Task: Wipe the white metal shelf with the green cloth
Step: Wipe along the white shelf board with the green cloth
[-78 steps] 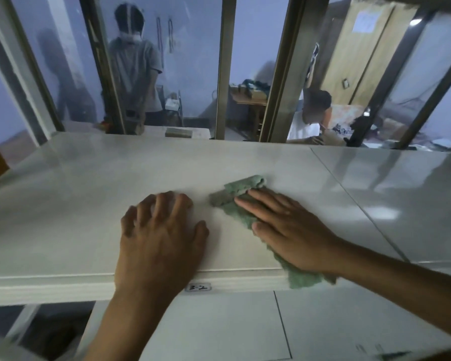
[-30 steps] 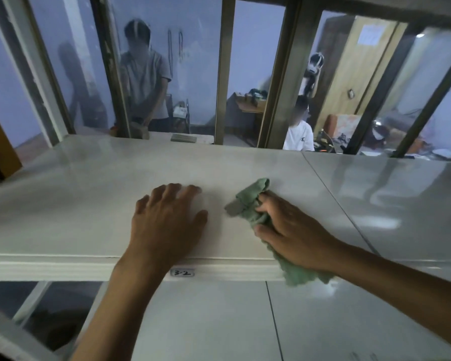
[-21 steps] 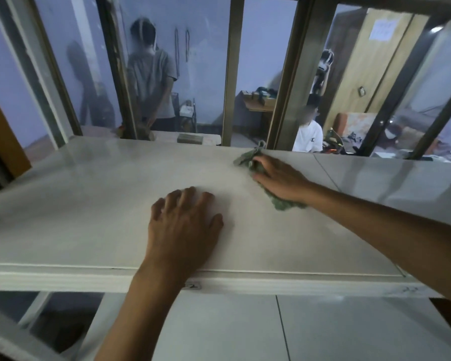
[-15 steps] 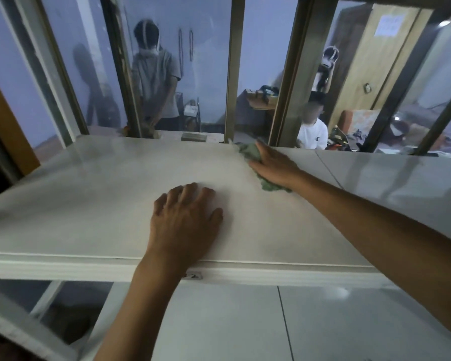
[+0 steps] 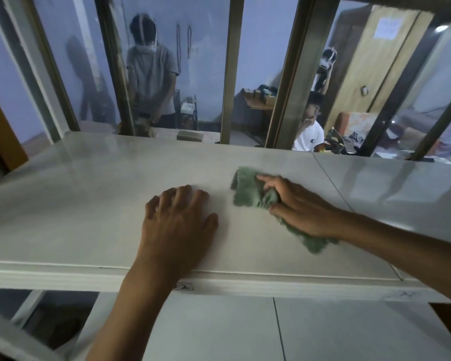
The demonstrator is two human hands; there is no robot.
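The white metal shelf (image 5: 76, 217) runs across the view at chest height, its front edge facing me. My left hand (image 5: 177, 225) lies flat on it near the front edge, palm down, fingers spread. Right of it, my right hand (image 5: 300, 207) grips the crumpled green cloth (image 5: 248, 188) and presses it onto the shelf top. The cloth sticks out to the left of the fingers, and a tail of it trails from under the wrist towards the front edge.
A second shelf panel (image 5: 401, 188) joins on the right at a seam. Metal uprights (image 5: 229, 69) and glass stand behind the shelf. Beyond the glass a person (image 5: 151, 74) stands and another person (image 5: 310, 131) sits. A lower shelf (image 5: 219, 329) lies beneath.
My right hand has drawn the green cloth back from the shelf's far edge towards the middle, nearer my left hand. The left hand has stayed flat in its place.
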